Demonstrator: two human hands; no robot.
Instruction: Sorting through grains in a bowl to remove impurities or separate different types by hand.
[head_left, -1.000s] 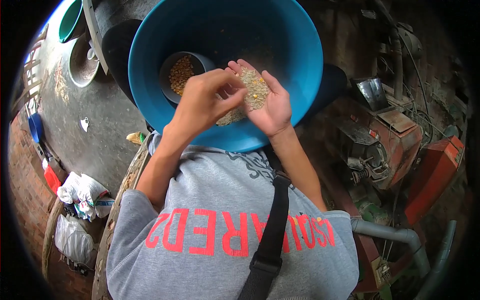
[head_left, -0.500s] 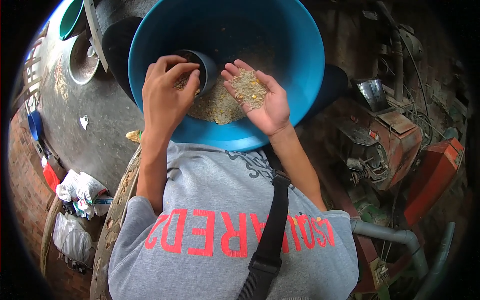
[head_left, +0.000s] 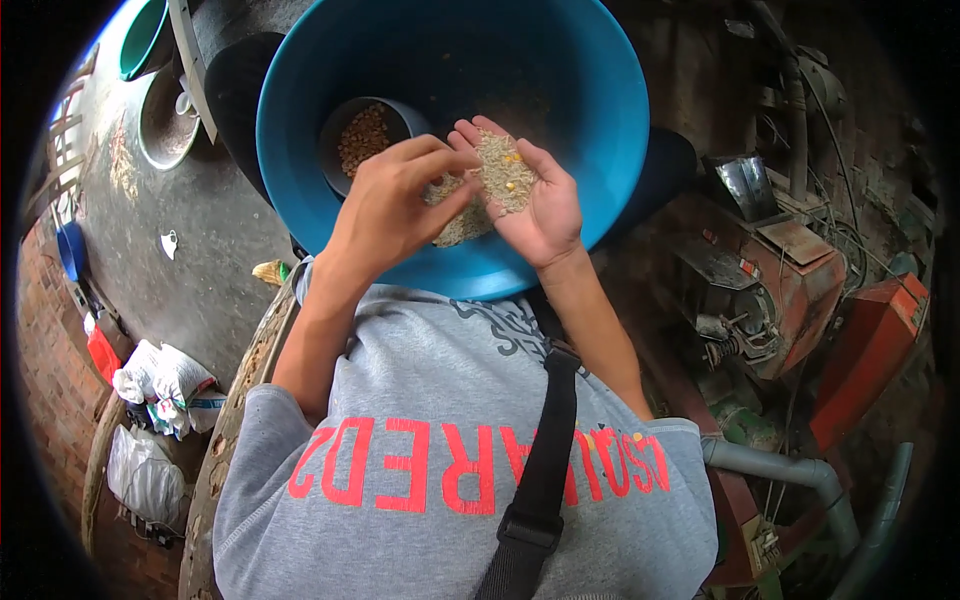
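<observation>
In the cupped palm of my right hand (head_left: 548, 222) lies a heap of pale unhusked grain (head_left: 503, 178) with a few yellow kernels in it. My left hand (head_left: 395, 205) hovers at the near edge of that heap, fingers curved, thumb and fingertips apart; nothing shows between them. Both hands are over a large blue tub (head_left: 628, 95). On its bottom is more loose grain (head_left: 462, 228), partly covered by my left hand. A grey-blue cup (head_left: 412, 118) holding brownish-orange kernels (head_left: 362, 138) rests in the tub's left side.
Left of the tub stretches a grey floor with a round pan (head_left: 150, 150) and a green basin (head_left: 143, 40). White sacks (head_left: 165, 385) lie at lower left. At right stands rusty red machinery (head_left: 805, 300) with a grey pipe (head_left: 770, 463) near my arm.
My left hand has moved right, from over the cup to the grain in my right palm. The cup's kernels now show. My right hand has hardly moved.
</observation>
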